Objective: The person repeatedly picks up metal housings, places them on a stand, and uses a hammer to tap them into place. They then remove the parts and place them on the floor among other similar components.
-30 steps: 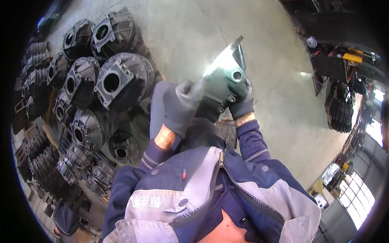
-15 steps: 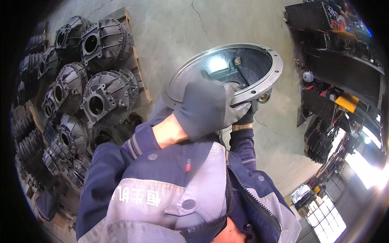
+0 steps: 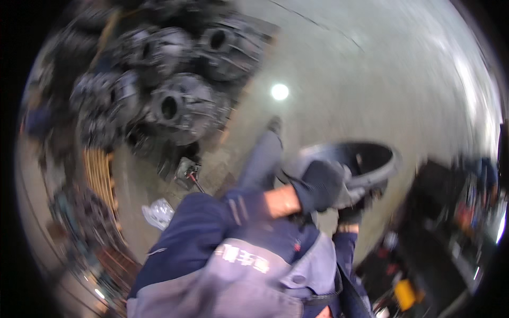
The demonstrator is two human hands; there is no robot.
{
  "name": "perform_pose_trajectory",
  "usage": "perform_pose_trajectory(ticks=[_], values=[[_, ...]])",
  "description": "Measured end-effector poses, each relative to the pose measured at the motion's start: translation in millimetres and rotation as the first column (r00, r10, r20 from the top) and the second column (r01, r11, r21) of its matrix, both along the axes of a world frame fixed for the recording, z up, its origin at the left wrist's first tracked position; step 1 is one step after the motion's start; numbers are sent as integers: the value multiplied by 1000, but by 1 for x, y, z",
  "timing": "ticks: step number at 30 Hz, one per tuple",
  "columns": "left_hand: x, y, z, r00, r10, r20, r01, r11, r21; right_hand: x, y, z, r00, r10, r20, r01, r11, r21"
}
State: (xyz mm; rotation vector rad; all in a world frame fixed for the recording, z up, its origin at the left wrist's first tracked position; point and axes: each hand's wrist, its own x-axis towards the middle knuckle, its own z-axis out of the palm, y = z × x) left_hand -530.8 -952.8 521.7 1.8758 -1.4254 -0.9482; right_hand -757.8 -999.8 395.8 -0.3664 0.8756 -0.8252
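Note:
A round, hollow grey metal housing (image 3: 380, 158) with a wide flanged rim is held in front of me, its open side facing up; the picture is smeared by motion. My left hand (image 3: 321, 185), in a dark glove, is closed round the near left part of the rim. Lower down and to the right, my right hand (image 3: 350, 214), gloved too, supports the housing from its near underside. The housing hides most of the right fingers.
Similar metal housings (image 3: 183, 106) stand in rows on wooden pallets at the left. Stacked wooden slats (image 3: 99, 175), a crumpled clear plastic bag (image 3: 159, 213) and a red-handled tool (image 3: 196, 182) lie nearby. Dark racks (image 3: 424, 238) line the lower right.
The view has swung, so the pallets and racks lie elsewhere in it. My hands and the housing appear lower and further right. Both hands still hold it.

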Motion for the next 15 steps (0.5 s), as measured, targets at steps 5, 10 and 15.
perform_pose_trajectory(ticks=[5,10,15], values=[[77,-27,-13,937,333,-110,-326,942,72,89,-73,23,958,275,-82,-272,961,43],[186,-36,-44,843,512,-163,-483,855,190,225,-130,20,901,323,-291,-287,944,161],[269,-18,-54,580,813,-53,-815,579,-28,375,-164,22,629,630,-455,-705,709,6]])
